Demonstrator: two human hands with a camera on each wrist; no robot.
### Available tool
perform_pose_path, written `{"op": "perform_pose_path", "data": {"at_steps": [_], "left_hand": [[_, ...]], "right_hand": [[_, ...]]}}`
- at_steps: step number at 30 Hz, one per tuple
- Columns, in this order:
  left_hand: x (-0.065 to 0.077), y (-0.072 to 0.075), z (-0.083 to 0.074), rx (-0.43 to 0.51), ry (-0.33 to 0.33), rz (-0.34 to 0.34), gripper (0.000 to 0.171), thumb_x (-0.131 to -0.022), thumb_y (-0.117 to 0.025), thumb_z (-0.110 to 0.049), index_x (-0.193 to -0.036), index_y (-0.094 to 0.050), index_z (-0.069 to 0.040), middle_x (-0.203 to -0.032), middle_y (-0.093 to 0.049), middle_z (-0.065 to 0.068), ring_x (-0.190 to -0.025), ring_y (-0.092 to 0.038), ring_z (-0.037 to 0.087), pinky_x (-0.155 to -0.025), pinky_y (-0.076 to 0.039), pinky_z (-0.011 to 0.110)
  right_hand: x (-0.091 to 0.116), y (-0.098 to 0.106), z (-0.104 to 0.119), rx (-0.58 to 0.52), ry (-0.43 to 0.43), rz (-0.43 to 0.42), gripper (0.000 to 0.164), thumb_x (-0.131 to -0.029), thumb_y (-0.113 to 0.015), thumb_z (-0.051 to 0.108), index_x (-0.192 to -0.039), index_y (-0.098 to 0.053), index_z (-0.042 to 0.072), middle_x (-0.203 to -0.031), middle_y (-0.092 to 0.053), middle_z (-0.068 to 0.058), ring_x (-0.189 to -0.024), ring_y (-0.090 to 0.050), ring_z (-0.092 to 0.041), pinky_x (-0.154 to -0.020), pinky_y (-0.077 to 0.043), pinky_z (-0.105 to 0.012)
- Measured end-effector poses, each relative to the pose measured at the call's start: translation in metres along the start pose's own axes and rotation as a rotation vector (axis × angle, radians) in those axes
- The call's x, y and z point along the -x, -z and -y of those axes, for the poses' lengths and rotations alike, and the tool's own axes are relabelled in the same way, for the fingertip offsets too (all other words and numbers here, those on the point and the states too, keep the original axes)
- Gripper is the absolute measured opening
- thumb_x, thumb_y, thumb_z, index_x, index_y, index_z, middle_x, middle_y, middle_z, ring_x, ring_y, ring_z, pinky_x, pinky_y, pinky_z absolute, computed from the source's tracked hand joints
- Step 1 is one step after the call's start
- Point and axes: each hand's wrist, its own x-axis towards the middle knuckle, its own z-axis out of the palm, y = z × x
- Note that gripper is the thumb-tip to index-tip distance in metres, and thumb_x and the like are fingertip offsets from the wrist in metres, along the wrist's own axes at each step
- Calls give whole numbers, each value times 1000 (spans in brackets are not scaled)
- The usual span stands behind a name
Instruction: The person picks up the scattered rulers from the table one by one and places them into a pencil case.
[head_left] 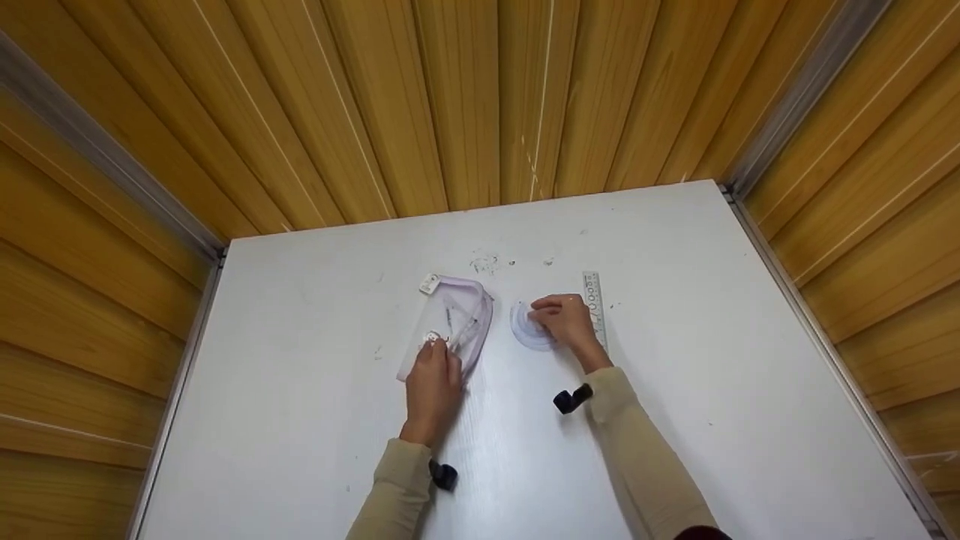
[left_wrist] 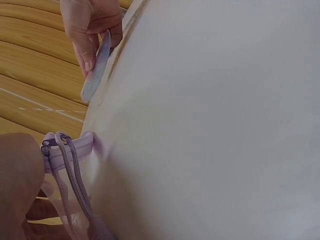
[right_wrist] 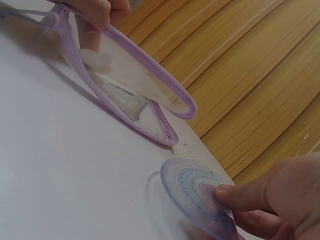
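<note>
My left hand (head_left: 433,382) grips the near side of a see-through zip pouch (head_left: 486,324) with lilac edging. In the right wrist view the pouch's zipped mouth gapes, and a clear flat piece with markings (right_wrist: 122,100) lies inside. A grey cord (left_wrist: 75,165) hangs from the zip end beside the left hand. To the right of the pouch, my right hand (head_left: 568,322) pinches a clear bluish protractor (right_wrist: 192,192) by its straight edge between thumb and fingers. The protractor is held tilted close over the table, its curved side toward the pouch.
A clear ruler (head_left: 592,289) lies on the white table (head_left: 300,420) just right of the right hand, partly hidden by it. Small dark marks dot the tabletop beyond the pouch. Wood-look panel walls (head_left: 465,97) enclose the table's back and sides.
</note>
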Motion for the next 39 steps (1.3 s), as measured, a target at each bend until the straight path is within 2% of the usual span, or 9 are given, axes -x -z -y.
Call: {"op": "perform_pose_path", "data": {"at_steps": [7,18,25,32,39], "left_hand": [[-1,-1,0,-18,-27,-19,9,-98,-56,-8,-100,-61,-1,-84,-60,11,-65,-58,25,-57,-54,45],[-2,-2,-1,-11,5,3,12,-98,-57,-9,-104,-62,1,-86,-61,12,-68,-60,28,-60,-55,47],[-2,-3,0,-5,-4,-3,10,-98,-57,-9,-102,-61,-1,-86,-59,11,-66,-57,27,-58,-54,48],[0,-1,1,-8,-17,-12,8,-98,-55,-9,-97,-59,-2,-84,-57,10,-63,-54,26,-55,-52,48],[-1,-1,1,-49,-32,-55,6,-96,-59,-7,-93,-58,-2,-81,-58,12,-62,-57,30,-54,-53,48]], "right_hand": [[-7,-11,8,-91,-15,34,21,-88,-80,12,-107,-79,4,-100,-78,-11,-85,-73,-17,-66,-51,-21],[-15,-35,18,-175,-20,43,19,-85,-81,10,-103,-79,3,-95,-78,-10,-78,-71,-13,-66,-51,-21],[-14,-46,23,-224,-24,36,19,-84,-82,8,-102,-79,2,-91,-78,-10,-72,-70,-13,-61,-50,-21],[-15,-55,29,-243,-32,24,16,-84,-82,9,-100,-80,3,-92,-78,-9,-75,-70,-11,-62,-49,-21],[-16,-65,38,-225,2,17,17,-82,-83,11,-98,-81,5,-89,-79,-6,-77,-72,-11,-64,-50,-20]]}}
